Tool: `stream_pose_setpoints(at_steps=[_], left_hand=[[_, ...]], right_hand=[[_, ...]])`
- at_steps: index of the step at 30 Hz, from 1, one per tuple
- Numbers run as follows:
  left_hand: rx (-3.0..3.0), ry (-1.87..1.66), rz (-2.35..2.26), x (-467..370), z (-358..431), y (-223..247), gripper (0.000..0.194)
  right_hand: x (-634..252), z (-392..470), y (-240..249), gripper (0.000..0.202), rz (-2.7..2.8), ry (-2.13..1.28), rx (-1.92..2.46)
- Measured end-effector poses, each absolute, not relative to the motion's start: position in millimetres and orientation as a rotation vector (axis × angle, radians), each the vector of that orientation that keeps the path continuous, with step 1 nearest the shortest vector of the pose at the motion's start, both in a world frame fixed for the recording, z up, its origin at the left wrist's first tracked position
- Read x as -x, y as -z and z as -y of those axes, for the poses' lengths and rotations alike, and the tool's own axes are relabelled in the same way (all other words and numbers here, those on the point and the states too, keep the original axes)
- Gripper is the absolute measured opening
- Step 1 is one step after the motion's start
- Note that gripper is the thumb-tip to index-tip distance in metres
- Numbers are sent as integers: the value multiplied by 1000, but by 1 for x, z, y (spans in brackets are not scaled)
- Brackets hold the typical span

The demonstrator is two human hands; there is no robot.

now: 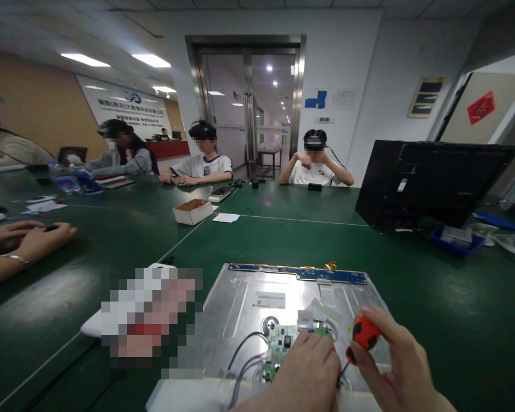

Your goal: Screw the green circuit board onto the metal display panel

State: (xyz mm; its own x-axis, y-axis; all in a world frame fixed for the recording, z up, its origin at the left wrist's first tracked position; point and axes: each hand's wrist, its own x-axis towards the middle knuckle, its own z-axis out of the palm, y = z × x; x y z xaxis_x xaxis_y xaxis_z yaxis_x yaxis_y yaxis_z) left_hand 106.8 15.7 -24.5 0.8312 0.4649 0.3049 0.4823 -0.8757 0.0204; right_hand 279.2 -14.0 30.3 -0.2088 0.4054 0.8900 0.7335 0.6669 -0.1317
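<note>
A silvery metal display panel point(240, 297) lies flat in front of me, with a long blue circuit strip point(292, 273) along its far edge. On its near part sits a green circuit board point(277, 343), with dark cables point(244, 343) running off its left side. My left hand point(309, 366) rests over the board with fingers curled together; its fingertips are hidden, so what they pinch, if anything, cannot be made out. My right hand point(405, 363) grips a screwdriver point(366, 333) by its orange and black handle. The shaft slants down beside my left hand, and its tip is hidden.
A large black monitor point(429, 183) stands at the right by a blue tray point(457, 240). An open cardboard box point(193, 213) and a white paper point(226, 217) lie ahead. Left are a blurred-out item point(150, 312) and another person's hands point(38, 240). Several people sit across the green table point(283, 240).
</note>
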Motion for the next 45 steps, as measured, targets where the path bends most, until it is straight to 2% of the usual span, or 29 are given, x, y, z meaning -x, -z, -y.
stream_pose_setpoints(at_steps=[7,15,20,26,35,39,45], left_hand=[[2965,486,782,-107,-16,27,16],[2985,426,790,-106,-15,21,16],[2994,411,779,-106,-15,19,18],[3011,441,801,-106,-16,24,18],[2948,472,735,-106,-15,19,20],[2893,537,699,-107,-14,18,17],[2858,565,682,-108,-15,23,24]], right_hand=[[-277,12,-32,39,1786,448,878],[-291,17,-20,47,1918,219,925],[-280,14,-30,45,1820,313,898],[-273,13,-46,33,1849,351,843],[-286,19,-32,43,1890,292,972],[-282,15,-30,39,1827,275,890],[-282,14,-21,34,1796,277,920]])
